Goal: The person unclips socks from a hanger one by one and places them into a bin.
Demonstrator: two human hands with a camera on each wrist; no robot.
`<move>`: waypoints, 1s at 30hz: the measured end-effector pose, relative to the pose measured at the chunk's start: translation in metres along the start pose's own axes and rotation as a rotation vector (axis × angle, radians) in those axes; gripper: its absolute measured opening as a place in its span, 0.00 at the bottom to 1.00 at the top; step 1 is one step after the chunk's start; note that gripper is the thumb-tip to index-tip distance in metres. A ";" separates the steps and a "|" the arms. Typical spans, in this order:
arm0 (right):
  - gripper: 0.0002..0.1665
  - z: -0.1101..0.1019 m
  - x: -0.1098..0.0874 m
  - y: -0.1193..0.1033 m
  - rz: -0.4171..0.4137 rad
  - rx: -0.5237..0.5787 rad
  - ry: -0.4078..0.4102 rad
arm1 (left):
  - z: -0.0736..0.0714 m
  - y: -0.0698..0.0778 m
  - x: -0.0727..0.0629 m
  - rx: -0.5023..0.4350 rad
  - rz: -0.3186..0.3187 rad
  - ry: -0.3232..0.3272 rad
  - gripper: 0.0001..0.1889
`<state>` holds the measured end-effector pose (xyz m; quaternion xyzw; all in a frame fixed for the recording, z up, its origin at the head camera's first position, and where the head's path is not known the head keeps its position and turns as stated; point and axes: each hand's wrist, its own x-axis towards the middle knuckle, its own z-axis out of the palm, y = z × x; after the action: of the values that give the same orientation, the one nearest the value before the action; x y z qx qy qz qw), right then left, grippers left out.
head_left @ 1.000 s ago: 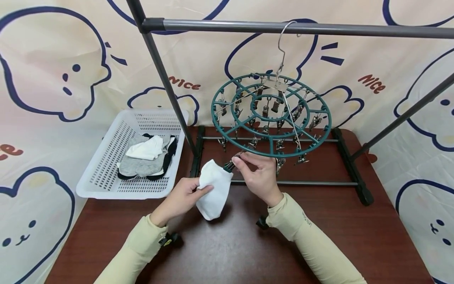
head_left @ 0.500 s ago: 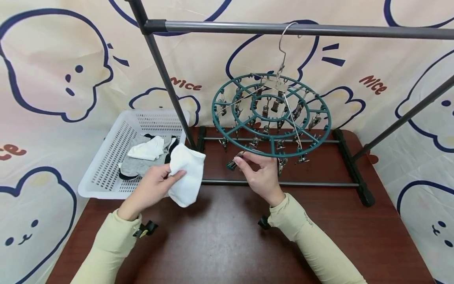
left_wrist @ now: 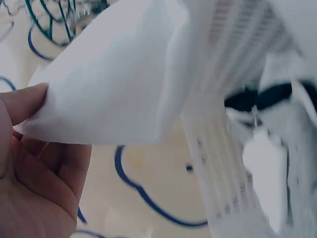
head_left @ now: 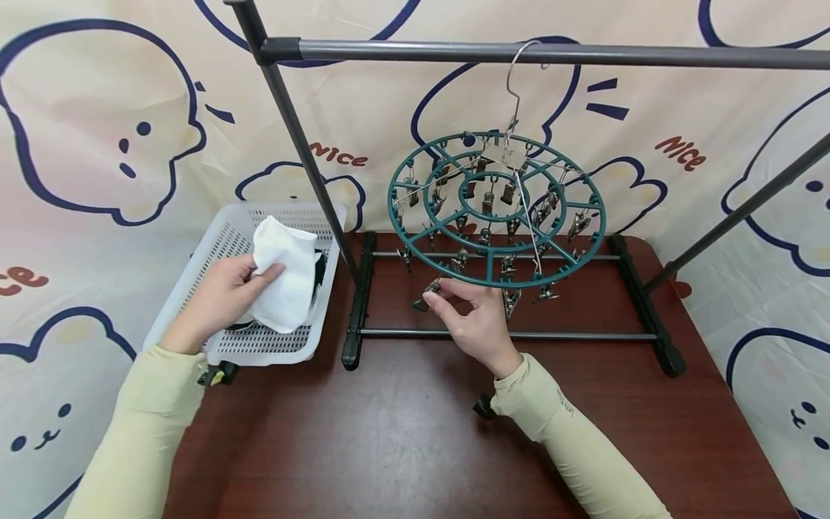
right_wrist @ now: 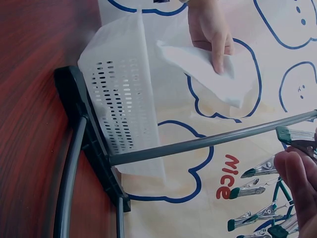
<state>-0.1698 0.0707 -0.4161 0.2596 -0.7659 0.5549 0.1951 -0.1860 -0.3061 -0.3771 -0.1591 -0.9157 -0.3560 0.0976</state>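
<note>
My left hand (head_left: pixel 217 295) pinches a white sock (head_left: pixel 288 277) between thumb and fingers, up over the white basket (head_left: pixel 266 355). Seen from the left wrist, the sock (left_wrist: pixel 116 79) spreads out from the fingertips as a flat, finely ribbed cloth. Below the front rim of the round green clip hanger (head_left: pixel 493 282), my right hand (head_left: pixel 476 317) pinches one metal clip (head_left: pixel 424 297) with green tips. That clip (right_wrist: pixel 297 135) has nothing in its tips in the right wrist view. Grey, black and white socks (left_wrist: pixel 302 148) lie in the basket, mostly hidden by the held sock in the head view.
The hanger hooks over a dark grey rack bar (head_left: pixel 415 50), with several other clips (head_left: pixel 510 299) dangling from it. A slanted rack post (head_left: pixel 305 155) stands between basket and hanger. The rack's black foot (head_left: pixel 357 324) rests on the brown table (head_left: pixel 402 440).
My left hand has carried the white sock leftward, away from the clip and over the basket. My right hand stays nearly in place on the clip.
</note>
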 end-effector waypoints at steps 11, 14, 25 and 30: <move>0.09 -0.002 0.000 0.002 0.014 0.016 0.006 | -0.026 -0.049 0.008 0.076 -0.091 -0.159 0.10; 0.09 -0.002 -0.001 0.003 0.019 0.027 0.003 | -0.031 -0.058 0.011 0.102 -0.115 -0.198 0.11; 0.09 -0.001 -0.001 0.003 0.040 0.032 -0.011 | -0.032 -0.077 0.024 0.185 -0.114 -0.440 0.13; 0.09 0.000 -0.002 0.003 0.050 0.033 -0.014 | -0.023 -0.079 0.034 0.251 -0.084 -0.532 0.19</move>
<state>-0.1701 0.0720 -0.4191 0.2474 -0.7644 0.5702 0.1713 -0.2444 -0.3692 -0.3997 -0.1955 -0.9518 -0.1894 -0.1417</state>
